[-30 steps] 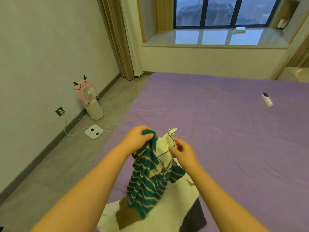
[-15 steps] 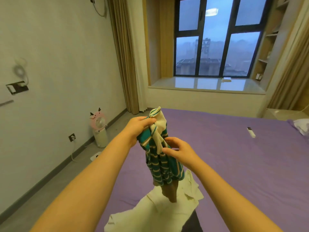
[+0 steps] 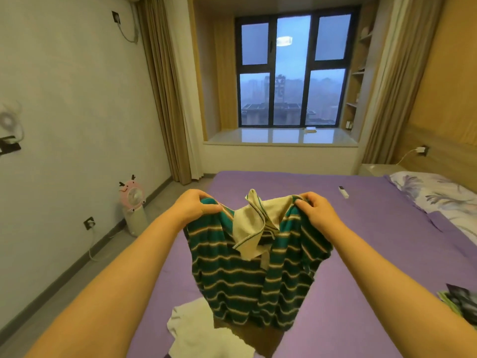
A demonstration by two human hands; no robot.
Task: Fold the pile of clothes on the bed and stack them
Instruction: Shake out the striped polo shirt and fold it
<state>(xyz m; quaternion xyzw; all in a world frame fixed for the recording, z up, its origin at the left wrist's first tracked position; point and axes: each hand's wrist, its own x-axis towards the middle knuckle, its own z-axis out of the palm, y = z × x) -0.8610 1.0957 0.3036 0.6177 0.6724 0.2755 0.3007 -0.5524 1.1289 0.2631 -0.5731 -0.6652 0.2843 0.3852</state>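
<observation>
A green striped polo shirt (image 3: pixel 247 277) with a cream collar hangs in the air above the purple bed (image 3: pixel 361 254). My left hand (image 3: pixel 196 206) grips its left shoulder and my right hand (image 3: pixel 316 210) grips its right shoulder, holding the shirt spread between them. Below the shirt, a white garment (image 3: pixel 204 334) with a brown patch lies crumpled on the near part of the bed. A dark garment (image 3: pixel 464 303) shows at the right edge.
A white remote (image 3: pixel 343 191) lies on the bed's far side, and a floral pillow (image 3: pixel 433 195) sits at the right. On the floor to the left stands a pink fan (image 3: pixel 133 205). A window bench (image 3: pixel 278 136) is beyond the bed.
My hands have moved apart and spread the bunched shirt open by its shoulders. The view has tilted upward, showing more of the window and the pillow.
</observation>
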